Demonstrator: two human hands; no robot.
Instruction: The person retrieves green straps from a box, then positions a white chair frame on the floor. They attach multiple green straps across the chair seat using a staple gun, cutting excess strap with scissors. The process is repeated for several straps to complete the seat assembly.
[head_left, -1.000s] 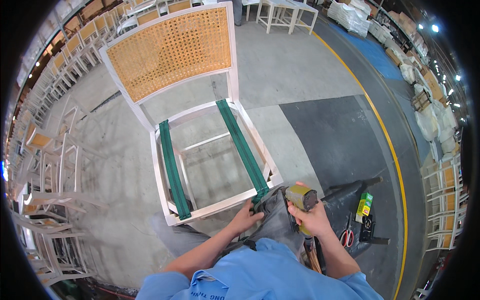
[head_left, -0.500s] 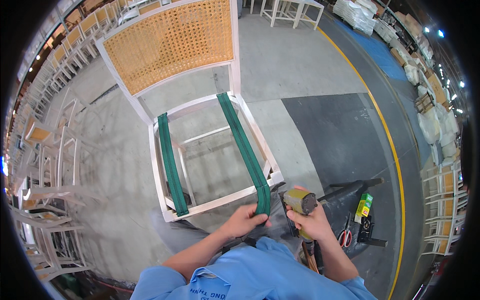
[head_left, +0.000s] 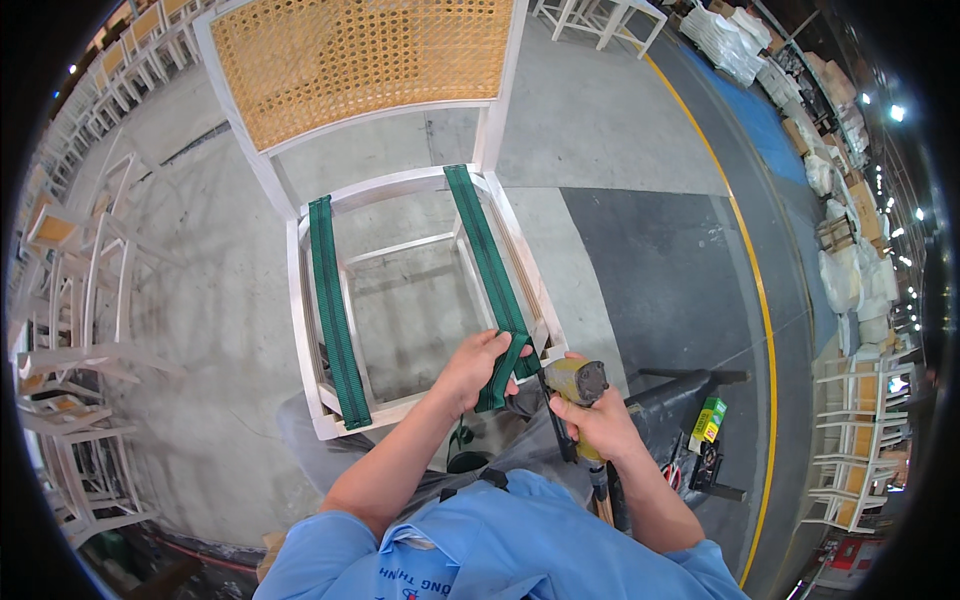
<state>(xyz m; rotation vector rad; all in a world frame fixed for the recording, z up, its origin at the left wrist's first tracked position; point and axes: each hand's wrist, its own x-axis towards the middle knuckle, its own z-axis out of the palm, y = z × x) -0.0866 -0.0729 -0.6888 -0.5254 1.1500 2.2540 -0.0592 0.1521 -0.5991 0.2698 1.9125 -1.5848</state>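
Observation:
In front of me stands a whitish wooden chair frame (head_left: 395, 409) with a woven cane back (head_left: 365, 70). One green webbing strap (head_left: 335, 310) runs front to back along the left of its open seat. A second green webbing strap (head_left: 484, 250) runs along the right side. My left hand (head_left: 468, 372) grips this right strap near the front rail, its loose end folded back and hanging below the fingers. My right hand (head_left: 603, 424) is wrapped around a yellow staple gun (head_left: 578, 381), its nose close to the front right corner beside the strap.
To my right, a dark-covered surface (head_left: 655, 400) carries a green-and-yellow box (head_left: 708, 420) and partly hidden red-handled scissors (head_left: 673, 474). White chair frames (head_left: 90, 300) crowd the left. Stacked chairs (head_left: 855, 440) stand at far right, beyond a yellow floor line (head_left: 755, 270).
My left hand has moved forward and doubled the right strap's end back over the front rail. The staple gun has come closer to that corner. The view has shifted slightly.

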